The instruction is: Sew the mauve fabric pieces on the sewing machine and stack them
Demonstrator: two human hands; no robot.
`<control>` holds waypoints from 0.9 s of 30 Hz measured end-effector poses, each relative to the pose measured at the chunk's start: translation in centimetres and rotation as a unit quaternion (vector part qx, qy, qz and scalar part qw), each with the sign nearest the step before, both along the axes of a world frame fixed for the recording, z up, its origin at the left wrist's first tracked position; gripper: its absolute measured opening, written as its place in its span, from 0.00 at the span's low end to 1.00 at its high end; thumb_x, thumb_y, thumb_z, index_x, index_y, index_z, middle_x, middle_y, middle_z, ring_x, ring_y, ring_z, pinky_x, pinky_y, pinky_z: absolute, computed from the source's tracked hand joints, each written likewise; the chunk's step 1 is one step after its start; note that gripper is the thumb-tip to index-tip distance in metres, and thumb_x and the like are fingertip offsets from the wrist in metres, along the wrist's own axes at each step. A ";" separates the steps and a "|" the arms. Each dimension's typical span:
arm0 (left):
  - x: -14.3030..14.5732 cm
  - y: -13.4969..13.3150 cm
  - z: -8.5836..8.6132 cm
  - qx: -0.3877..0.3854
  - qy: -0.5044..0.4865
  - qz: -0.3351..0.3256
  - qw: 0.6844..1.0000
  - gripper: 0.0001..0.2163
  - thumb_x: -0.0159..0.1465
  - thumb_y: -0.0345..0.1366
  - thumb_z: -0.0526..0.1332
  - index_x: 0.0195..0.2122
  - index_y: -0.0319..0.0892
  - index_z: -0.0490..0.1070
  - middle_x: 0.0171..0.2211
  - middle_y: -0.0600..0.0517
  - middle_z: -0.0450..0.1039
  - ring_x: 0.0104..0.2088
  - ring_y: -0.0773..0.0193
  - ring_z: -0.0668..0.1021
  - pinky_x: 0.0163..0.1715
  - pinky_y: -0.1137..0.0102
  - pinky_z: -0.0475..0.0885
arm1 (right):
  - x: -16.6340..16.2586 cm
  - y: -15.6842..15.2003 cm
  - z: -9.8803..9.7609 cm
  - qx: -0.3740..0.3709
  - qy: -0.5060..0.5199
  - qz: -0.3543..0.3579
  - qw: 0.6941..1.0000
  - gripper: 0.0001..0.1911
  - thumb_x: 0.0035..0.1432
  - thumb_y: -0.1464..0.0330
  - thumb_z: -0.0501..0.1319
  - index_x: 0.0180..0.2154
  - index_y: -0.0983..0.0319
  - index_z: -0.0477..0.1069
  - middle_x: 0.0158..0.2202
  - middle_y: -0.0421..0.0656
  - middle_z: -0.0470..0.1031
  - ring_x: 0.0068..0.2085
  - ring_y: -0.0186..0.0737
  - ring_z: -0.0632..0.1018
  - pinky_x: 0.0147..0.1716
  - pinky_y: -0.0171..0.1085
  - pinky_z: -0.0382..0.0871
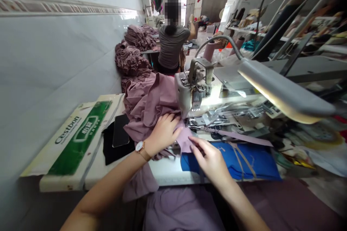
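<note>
A mauve fabric piece point(185, 140) lies at the front of the sewing machine point(199, 90), close to its needle area. My left hand point(166, 130) rests on the mauve cloth with its fingers stretched out and fairly flat, the thumb towards the piece's edge. At that piece's right edge, my right hand point(207, 155) pinches the fabric between thumb and fingers. A heap of the same mauve cloth point(154, 97) is bunched behind my left hand. From the presser area a narrow mauve strip point(241, 137) runs off to the right. Blue cloth point(230, 160) lies under my right hand.
A black phone point(120, 130) lies on black cloth left of my hand, beside a Cestbon carton sheet point(78, 137). A lamp point(284, 90) on a bent neck overhangs the machine. Ahead, a person point(172, 47) sits near mauve cloth piles point(132, 59). A tiled wall point(67, 50) bounds the left.
</note>
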State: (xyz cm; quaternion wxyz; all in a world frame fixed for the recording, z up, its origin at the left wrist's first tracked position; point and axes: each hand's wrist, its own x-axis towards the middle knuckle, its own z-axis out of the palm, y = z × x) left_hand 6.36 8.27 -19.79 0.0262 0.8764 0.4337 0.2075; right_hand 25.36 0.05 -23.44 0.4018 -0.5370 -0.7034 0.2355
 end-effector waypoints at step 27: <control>-10.7 0.4 -3.5 -0.007 0.109 0.181 0.977 0.36 0.54 0.17 0.49 0.65 0.45 0.57 0.68 0.42 0.52 0.67 0.46 0.56 0.61 0.43 0.51 | 1.9 -9.3 -7.1 -0.244 -0.042 0.150 0.957 0.13 0.60 0.70 0.57 0.44 0.60 0.78 0.45 0.48 0.82 0.48 0.49 0.80 0.49 0.40 0.72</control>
